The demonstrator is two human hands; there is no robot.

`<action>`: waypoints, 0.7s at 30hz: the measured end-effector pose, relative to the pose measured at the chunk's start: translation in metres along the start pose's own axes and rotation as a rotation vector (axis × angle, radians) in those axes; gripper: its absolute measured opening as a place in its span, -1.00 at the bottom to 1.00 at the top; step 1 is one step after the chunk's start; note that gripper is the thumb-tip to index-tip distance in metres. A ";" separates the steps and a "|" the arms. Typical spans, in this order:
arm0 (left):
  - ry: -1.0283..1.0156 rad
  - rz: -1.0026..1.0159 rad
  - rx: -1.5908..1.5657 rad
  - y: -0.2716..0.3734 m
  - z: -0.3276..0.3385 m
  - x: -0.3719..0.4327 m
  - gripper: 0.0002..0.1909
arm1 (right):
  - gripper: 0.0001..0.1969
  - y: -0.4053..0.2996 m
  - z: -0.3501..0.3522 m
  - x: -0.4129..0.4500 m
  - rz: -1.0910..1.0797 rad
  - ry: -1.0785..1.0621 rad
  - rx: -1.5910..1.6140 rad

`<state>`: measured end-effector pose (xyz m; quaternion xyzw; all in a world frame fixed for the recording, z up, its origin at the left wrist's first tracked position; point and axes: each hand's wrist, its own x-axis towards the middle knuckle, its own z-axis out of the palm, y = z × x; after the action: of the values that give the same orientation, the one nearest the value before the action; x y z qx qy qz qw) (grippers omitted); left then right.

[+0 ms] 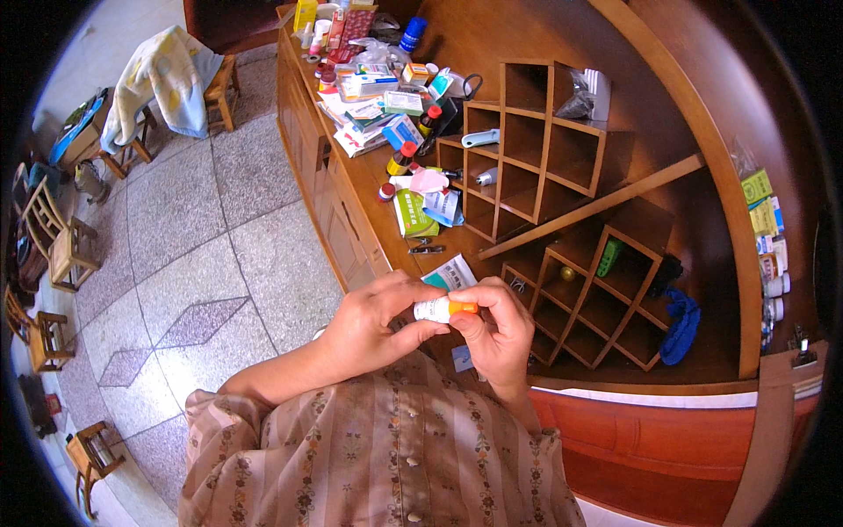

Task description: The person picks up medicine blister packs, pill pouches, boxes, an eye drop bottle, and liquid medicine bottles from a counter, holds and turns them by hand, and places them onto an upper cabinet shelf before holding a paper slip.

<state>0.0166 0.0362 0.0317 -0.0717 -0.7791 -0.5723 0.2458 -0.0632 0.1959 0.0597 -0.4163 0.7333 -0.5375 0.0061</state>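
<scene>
A small white bottle [431,310] with an orange cap [463,307] is held level between both hands, in front of the chest. My left hand [382,319] grips the white body between thumb and fingers. The thumb and fingers of my right hand [498,323] are on the orange cap. Just beyond the bottle lies a white and teal packet [450,273] on the wooden cabinet top [411,253]. Nail clippers [427,249] rest a little farther off, near a green box [416,214].
Medicine boxes [403,102], brown bottles with red caps [402,158] and a blue spray can [413,34] crowd the cabinet top. Wooden cubby shelves [545,165] stand at the right, one holding a blue cloth [680,326]. Wooden chairs [62,244] stand on the tiled floor at left.
</scene>
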 end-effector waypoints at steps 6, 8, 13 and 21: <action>-0.120 -0.069 -0.129 -0.003 -0.003 0.000 -0.68 | -0.80 0.005 -0.012 0.002 -0.017 -0.142 0.070; -0.116 -0.093 -0.232 -0.006 -0.001 -0.003 -0.71 | -0.74 0.005 -0.013 0.002 0.007 -0.158 0.106; -0.129 -0.240 -0.362 -0.002 -0.002 -0.005 -0.69 | -0.59 -0.001 -0.004 -0.001 0.105 -0.077 0.256; -0.176 -0.256 -0.383 -0.009 -0.002 -0.010 -0.68 | -0.43 0.000 -0.003 -0.004 0.135 -0.112 0.359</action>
<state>0.0223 0.0327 0.0202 -0.0671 -0.6776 -0.7275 0.0845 -0.0621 0.2005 0.0595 -0.3875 0.6504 -0.6341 0.1572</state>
